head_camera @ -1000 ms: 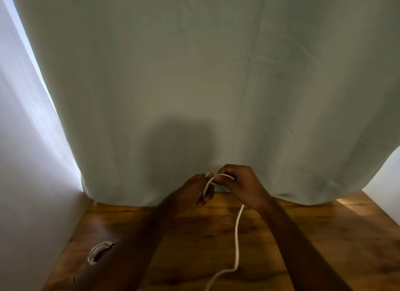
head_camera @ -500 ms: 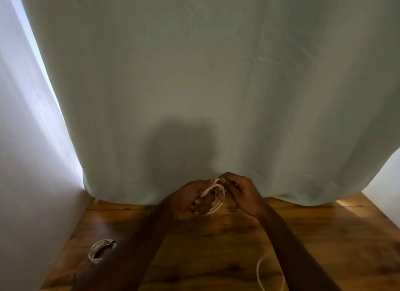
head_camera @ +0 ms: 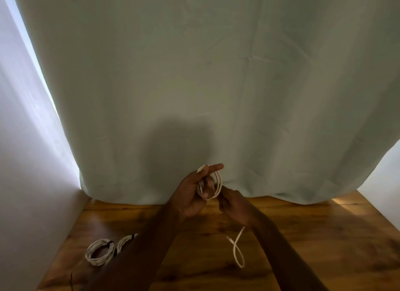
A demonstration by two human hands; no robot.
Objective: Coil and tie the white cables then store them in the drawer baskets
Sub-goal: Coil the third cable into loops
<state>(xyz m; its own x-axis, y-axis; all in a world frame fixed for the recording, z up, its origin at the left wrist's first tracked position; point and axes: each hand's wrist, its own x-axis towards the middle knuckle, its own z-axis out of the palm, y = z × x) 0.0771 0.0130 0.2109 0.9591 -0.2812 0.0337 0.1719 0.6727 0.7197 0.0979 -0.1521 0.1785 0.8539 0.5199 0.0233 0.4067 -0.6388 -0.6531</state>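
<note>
- Left hand [head_camera: 192, 195] holds loops of white cable [head_camera: 217, 185] wound round its fingers, index finger straight, pointing right.
- Far left on wooden table [head_camera: 303, 236]: coiled bundle [head_camera: 100, 251], tied, lying flat.
- Right hand [head_camera: 234, 206] pinches the cable just below the loops (grip partly hidden).
- Loose tail [head_camera: 237, 250] hangs from the right hand, long axis near vertical.
</note>
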